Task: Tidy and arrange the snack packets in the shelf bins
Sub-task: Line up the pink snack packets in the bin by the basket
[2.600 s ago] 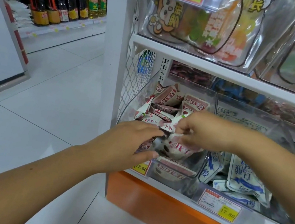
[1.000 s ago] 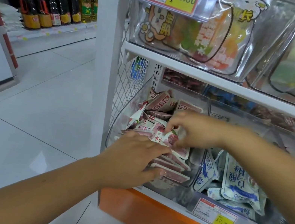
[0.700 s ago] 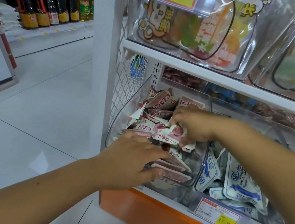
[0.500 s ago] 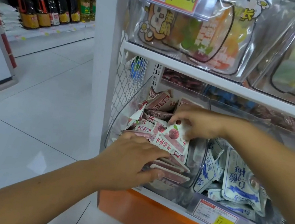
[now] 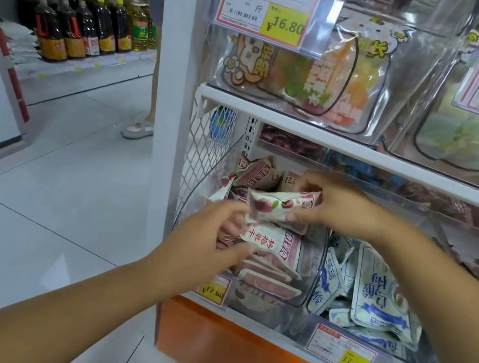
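Note:
A clear bin (image 5: 313, 271) on the lower shelf holds several red-and-white snack packets (image 5: 269, 284). My right hand (image 5: 333, 202) is shut on one such packet (image 5: 278, 206), lifted above the pile and held flat. My left hand (image 5: 208, 240) is at the bin's front left, its fingers pinching the edge of another red-and-white packet (image 5: 272, 244) that lies on top of the stack. The bin to the right holds blue-and-white packets (image 5: 378, 297).
A white shelf board (image 5: 350, 143) hangs just above the bins, with clear bins of larger candy bags (image 5: 301, 77) on it. A wire mesh panel (image 5: 208, 150) and a white post (image 5: 169, 89) bound the left side. Someone's leg stands in the aisle (image 5: 145, 120). Oil bottles (image 5: 89, 27) line the far shelf.
My right hand has lifted a packet up off the pile and turned it flat. My left hand has risen from the front stack and now pinches the top packet's edge.

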The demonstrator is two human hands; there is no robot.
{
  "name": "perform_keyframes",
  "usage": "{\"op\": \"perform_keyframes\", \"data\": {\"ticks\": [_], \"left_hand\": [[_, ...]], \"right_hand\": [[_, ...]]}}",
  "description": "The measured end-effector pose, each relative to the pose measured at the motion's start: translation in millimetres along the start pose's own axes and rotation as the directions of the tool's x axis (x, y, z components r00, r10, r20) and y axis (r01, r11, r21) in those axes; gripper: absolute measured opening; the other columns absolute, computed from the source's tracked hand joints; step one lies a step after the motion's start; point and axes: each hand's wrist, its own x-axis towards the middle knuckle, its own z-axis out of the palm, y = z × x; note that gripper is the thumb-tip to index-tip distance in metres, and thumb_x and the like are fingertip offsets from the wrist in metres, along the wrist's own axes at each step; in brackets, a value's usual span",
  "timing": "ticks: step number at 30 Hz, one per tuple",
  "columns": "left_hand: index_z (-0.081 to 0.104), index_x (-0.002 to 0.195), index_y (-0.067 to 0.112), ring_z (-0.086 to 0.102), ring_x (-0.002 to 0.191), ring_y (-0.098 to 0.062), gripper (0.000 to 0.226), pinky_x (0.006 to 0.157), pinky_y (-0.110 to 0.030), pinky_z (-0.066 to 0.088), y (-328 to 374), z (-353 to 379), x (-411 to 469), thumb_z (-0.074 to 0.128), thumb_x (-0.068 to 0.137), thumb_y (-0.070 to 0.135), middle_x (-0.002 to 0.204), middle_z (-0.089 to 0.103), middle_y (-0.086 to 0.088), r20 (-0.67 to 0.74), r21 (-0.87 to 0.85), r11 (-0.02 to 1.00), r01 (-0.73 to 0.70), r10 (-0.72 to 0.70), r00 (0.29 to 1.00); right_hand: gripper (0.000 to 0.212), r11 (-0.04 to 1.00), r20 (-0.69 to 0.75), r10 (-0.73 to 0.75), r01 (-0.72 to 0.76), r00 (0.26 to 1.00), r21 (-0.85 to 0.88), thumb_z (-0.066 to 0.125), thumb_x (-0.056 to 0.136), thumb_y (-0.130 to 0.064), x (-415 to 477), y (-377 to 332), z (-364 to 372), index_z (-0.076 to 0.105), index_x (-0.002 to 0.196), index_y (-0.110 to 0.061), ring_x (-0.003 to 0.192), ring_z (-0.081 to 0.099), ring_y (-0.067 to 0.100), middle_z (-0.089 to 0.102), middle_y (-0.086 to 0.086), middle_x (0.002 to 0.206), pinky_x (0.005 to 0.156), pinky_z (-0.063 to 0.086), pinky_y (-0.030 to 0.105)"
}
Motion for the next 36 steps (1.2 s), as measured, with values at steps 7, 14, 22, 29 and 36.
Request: {"op": "perform_keyframes", "data": {"ticks": [7,14,22,29,36], "left_hand": [[0.057,0.125,0.04,0.064,0.098,0.001,0.044,0.082,-0.021,0.053,20,-5,20,0.071,0.085,0.026,0.114,0.067,0.016,-0.004,-0.366,0.924,0.114,-0.124,0.992],[0.057,0.126,0.036,0.065,0.094,0.001,0.05,0.081,-0.021,0.052,32,1,18,0.076,0.08,0.029,0.104,0.069,0.017,0.08,-0.247,0.966,0.071,-0.053,0.995],[0.061,0.123,0.036,0.053,0.106,0.012,0.04,0.095,-0.012,0.042,12,-8,19,0.072,0.084,0.033,0.119,0.062,0.021,0.339,0.169,0.983,-0.074,0.013,0.941],[0.07,0.088,0.042,0.06,0.086,0.009,0.01,0.079,-0.017,0.046,3,-5,32,0.07,0.086,0.033,0.09,0.069,0.023,0.358,0.11,0.994,-0.018,-0.023,0.933],[0.067,0.114,0.042,0.059,0.108,0.002,0.025,0.102,-0.029,0.045,0,-14,35,0.062,0.092,0.029,0.118,0.063,0.024,0.482,0.135,0.991,0.017,-0.081,0.873]], "right_hand": [[0.021,0.851,-0.037,0.003,0.017,0.999,0.525,0.079,0.074,-0.019,-50,-23,1,0.069,0.09,-0.027,0.077,0.069,0.005,0.074,-0.01,0.086,0.067,0.053,0.016],[0.016,0.852,-0.159,0.132,-0.03,0.978,0.523,0.078,0.077,-0.023,-69,-19,6,0.071,0.091,-0.018,0.077,0.07,0.016,0.075,-0.001,0.086,0.076,0.057,0.037],[0.017,0.923,-0.228,0.166,-0.07,0.959,0.378,0.079,0.073,-0.033,-98,-21,-6,0.071,0.086,-0.025,0.071,0.069,0.013,0.074,-0.008,0.078,0.073,0.055,0.034],[0.026,0.986,-0.2,0.084,-0.052,0.976,0.16,0.077,0.071,-0.043,-100,-29,3,0.067,0.081,-0.021,0.051,0.05,0.007,0.064,0.001,0.067,0.049,0.037,0.021],[0.029,0.978,-0.003,-0.003,0.002,1.0,-0.209,0.067,0.083,-0.049,-83,-42,15,0.058,0.085,-0.021,0.056,0.046,0.008,0.055,-0.005,0.067,0.05,0.032,0.022]]}}
